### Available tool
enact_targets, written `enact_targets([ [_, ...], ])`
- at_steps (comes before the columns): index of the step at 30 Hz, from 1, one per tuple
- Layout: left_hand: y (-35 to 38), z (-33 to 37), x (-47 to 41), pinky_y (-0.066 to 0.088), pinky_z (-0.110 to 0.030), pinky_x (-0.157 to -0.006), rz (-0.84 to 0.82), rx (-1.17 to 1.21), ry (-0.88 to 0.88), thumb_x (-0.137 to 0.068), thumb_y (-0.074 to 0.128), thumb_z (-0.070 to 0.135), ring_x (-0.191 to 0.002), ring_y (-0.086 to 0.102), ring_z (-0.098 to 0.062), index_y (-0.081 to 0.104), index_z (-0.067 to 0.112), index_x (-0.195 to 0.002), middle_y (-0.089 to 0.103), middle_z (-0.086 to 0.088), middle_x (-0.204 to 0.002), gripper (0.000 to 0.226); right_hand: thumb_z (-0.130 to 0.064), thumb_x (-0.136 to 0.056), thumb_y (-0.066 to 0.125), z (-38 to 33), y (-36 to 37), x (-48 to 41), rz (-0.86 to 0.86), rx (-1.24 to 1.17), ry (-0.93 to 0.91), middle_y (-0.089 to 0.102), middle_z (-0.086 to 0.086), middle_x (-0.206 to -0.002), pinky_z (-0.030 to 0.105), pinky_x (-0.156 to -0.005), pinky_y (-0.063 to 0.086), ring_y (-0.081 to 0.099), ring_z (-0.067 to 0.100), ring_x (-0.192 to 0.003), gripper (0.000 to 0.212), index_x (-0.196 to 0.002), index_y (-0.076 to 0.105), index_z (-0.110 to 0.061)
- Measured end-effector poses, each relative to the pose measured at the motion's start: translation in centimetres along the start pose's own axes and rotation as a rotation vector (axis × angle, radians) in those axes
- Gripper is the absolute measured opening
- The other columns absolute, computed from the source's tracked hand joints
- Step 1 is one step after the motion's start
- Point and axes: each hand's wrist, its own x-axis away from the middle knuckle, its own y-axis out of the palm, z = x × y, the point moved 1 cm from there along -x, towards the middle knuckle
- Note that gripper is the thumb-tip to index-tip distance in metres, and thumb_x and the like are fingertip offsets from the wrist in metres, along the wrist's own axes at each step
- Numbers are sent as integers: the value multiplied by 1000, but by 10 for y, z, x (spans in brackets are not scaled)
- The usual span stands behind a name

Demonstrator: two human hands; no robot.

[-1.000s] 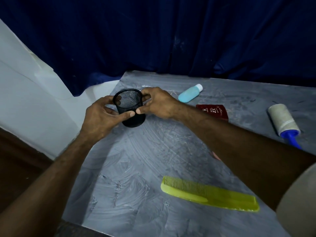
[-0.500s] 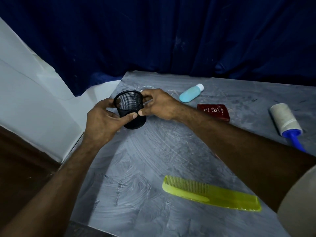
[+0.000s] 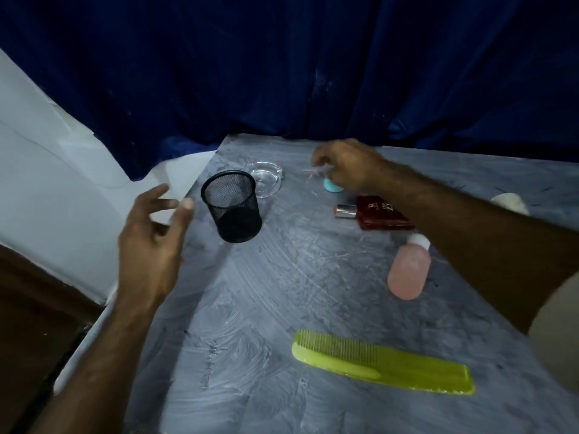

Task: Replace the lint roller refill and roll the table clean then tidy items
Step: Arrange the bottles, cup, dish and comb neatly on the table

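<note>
The tidying step seemed in hand: the right hand (image 3: 347, 166) was curled over the blue bottle (image 3: 332, 186), too blurred to tell whether it gripped. The left hand (image 3: 153, 236) hung open with loose fingers, the black mesh cup (image 3: 232, 206) just to its right, untouched. The next move likely called for a firm hold on the bottle and a carry to the cup's mouth; the lint roller (image 3: 509, 202) lay beyond the right forearm, only its pale end showing.

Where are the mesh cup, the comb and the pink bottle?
mesh cup (image 3: 239, 219): head view, side wall.
comb (image 3: 416, 369): head view, solid spine.
pink bottle (image 3: 409, 272): head view, body.
</note>
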Motion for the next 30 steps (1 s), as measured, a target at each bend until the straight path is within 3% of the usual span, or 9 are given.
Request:
enact_targets([
  [3,-4,17,29,62,-60,-68,106,49,68,-95,56,72,-85,70,-29,60,35,-136,70,9,-121,55,-9,-84,67,33,-1,-1,-129,182,25,64,1,-130,36,-101,48,58,25,-123,42,-121,68,-28],
  [6,10,39,57,60,-40,-51,77,100,98,-95,62,54,-77,67,-17,66,31,-124,72,10,-117,37,-5,-82,65,46,-3,-4,-160,238,4,65,0,-128,35,-97,46,56,25,-122,42,-117,70,-28],
  [8,21,52,73,55,-28,-48,19,133,115,-92,63,46,-75,65,-14,68,28,-120,73,10,-116,34,-7,-82,65,53,-8,-5,-166,295,-4,67,2,-126,37,-95,48,57,26,-121,40,-116,70,-28],
  [13,44,73,97,46,-13,-50,-90,211,139,-91,66,44,-74,64,-15,70,22,-116,75,6,-113,34,-29,-86,72,67,-20,5,-149,428,32,69,4,-120,40,-87,52,61,29,-115,28,-114,69,-27],
  [18,60,82,109,43,-13,-48,-160,255,149,-90,67,44,-68,63,-12,73,26,-113,74,5,-106,29,-39,-89,71,89,-26,23,-155,416,97,71,4,-117,35,-78,48,63,28,-110,29,-115,69,-25],
  [23,70,81,118,44,-12,-48,-185,250,126,-91,66,45,-68,63,-10,74,32,-109,75,10,-104,24,-38,-92,68,85,-34,37,-116,322,98,63,9,-129,41,-96,50,59,30,-120,41,-128,64,-20],
  [25,73,80,116,47,-13,-50,-215,257,103,-93,66,45,-70,65,-9,74,36,-108,76,12,-104,19,-36,-91,70,76,-38,40,-89,214,46,65,4,-125,35,-94,51,62,24,-114,42,-130,63,-20],
  [28,87,81,109,54,-19,-57,-344,281,17,-89,66,49,-71,68,-8,75,42,-107,77,18,-98,22,-35,-82,81,58,-40,51,-233,52,7,71,-13,-106,23,-78,48,66,7,-93,40,-120,68,-27],
  [30,101,85,101,58,-27,-58,-471,279,-31,-87,68,46,-73,71,-7,76,43,-109,77,20,-99,24,-38,-77,86,53,-37,58,-366,74,18,69,-16,-105,26,-79,50,64,7,-93,44,-117,67,-32],
])
